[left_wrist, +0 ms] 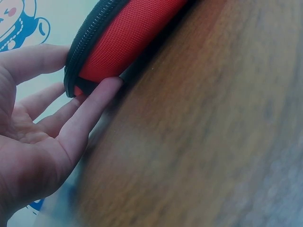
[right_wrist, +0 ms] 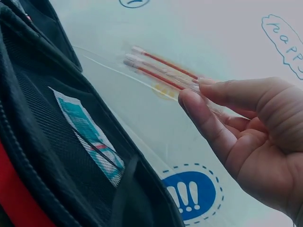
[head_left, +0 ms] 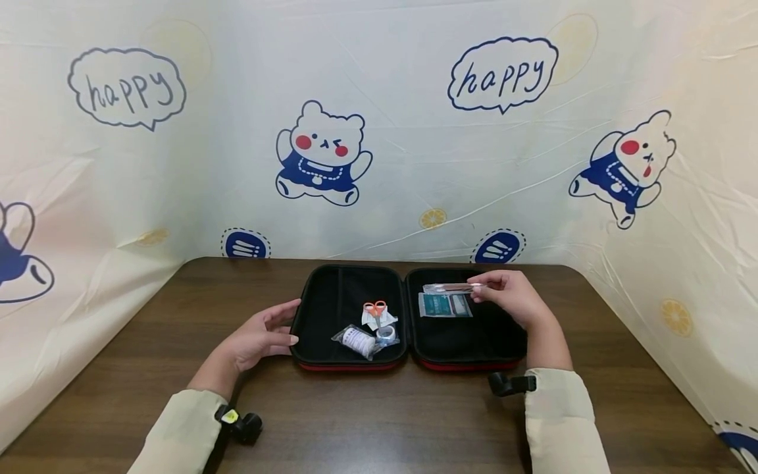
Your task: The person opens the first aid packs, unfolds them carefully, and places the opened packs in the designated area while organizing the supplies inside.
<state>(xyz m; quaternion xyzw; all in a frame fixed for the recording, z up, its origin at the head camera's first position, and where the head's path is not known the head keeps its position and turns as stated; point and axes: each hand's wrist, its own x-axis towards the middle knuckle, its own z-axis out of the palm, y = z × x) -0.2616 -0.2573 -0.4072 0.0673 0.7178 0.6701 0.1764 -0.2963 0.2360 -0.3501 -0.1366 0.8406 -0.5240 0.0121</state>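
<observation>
A zip case lies unfolded on the table, black inside [head_left: 320, 309] and red outside [left_wrist: 123, 42]. My left hand [head_left: 263, 336] grips the outer edge of its left half, fingers against the zip rim and red side. Over the right half, my right hand [head_left: 512, 296] pinches a clear packet of cotton swabs [right_wrist: 158, 71] with red-brown sticks and white tips between thumb and fingers. Beneath it a teal-and-white packet [head_left: 441, 305] sits behind the mesh. The left half holds orange-handled scissors [head_left: 375, 307], a wrapped bandage roll [head_left: 358, 340] and a tape roll [head_left: 386, 334].
A white packet [head_left: 386, 319] lies under the scissors. The brown wooden table [head_left: 367, 421] extends in front of and beside the case. A printed curtain [head_left: 403, 164] hangs behind the table and along both sides.
</observation>
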